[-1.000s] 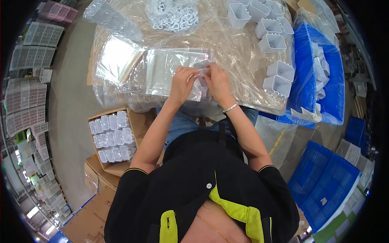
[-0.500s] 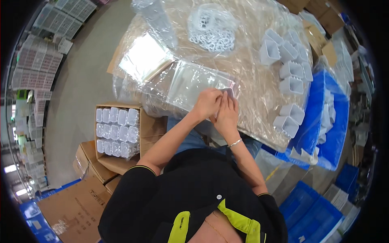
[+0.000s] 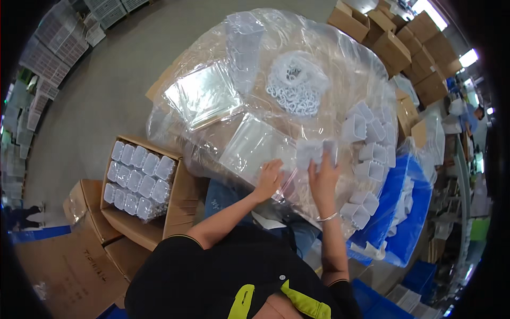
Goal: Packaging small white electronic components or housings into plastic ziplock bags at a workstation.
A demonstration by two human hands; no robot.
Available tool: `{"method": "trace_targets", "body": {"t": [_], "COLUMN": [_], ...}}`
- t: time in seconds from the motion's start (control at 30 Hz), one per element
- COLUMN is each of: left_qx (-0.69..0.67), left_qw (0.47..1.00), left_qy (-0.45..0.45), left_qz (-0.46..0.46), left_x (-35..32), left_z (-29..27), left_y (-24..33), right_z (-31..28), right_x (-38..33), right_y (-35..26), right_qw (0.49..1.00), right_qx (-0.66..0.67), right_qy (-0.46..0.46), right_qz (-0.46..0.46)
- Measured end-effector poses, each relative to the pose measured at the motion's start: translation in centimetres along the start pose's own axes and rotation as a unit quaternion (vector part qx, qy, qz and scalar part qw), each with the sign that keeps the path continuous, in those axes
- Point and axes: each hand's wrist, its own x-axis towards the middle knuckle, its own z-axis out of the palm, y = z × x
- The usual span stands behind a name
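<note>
Far left: grey concrete floor (image 3: 95, 95), stacked crates (image 3: 37, 80) along the upper-left rim. Lower left: brown cartons; one open carton (image 3: 175, 207) held rows of clear tubs (image 3: 137, 178). Centre: table (image 3: 255, 69) under clear plastic sheeting, with flat clear bags (image 3: 204, 95), a pile of white rings (image 3: 295, 85). Left hand (image 3: 270, 179) lay flat, fingers narrow, on a bag stack (image 3: 254, 146). Right hand (image 3: 323, 173), centre frame, gripped a small clear bag (image 3: 316, 151), raised just above the table. Right: white square cups (image 3: 372, 159), blue bins (image 3: 404, 223). Upper right: brown boxes (image 3: 404, 37).
</note>
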Motion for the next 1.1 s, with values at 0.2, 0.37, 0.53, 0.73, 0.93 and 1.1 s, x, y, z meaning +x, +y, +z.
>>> {"method": "trace_targets", "body": {"t": [0.2, 0.37, 0.53, 0.73, 0.93, 1.1], "left_qx": [0.105, 0.092, 0.093, 0.106, 0.101, 0.111], "left_qw": [0.993, 0.995, 0.995, 0.994, 0.994, 0.993], "left_qy": [-0.005, -0.006, -0.042, -0.037, -0.029, -0.037], "left_qz": [0.048, 0.027, 0.022, 0.017, 0.024, 0.024], "left_x": [-0.5, -0.4, -0.2, -0.1, -0.1, 0.0], "left_z": [1.3, 0.8, 0.0, -0.1, 0.1, -0.2], "left_y": [-0.3, 0.6, 0.9, 0.7, 0.6, 0.8], "right_z": [-4.9, -1.5, 0.3, -0.5, 2.2, 1.3], "right_x": [18.7, 29.9, 33.6, 35.0, 31.8, 31.0], "right_y": [-9.3, -17.0, -18.5, -19.9, -19.9, -19.2], "right_qw": [0.941, 0.900, 0.952, 0.945, 0.962, 0.970], "right_qx": [0.084, 0.112, -0.021, -0.113, -0.141, -0.112], "right_qy": [0.188, 0.245, 0.012, -0.063, 0.041, 0.025], "right_qz": [-0.268, -0.343, -0.305, -0.301, -0.232, -0.215]}}
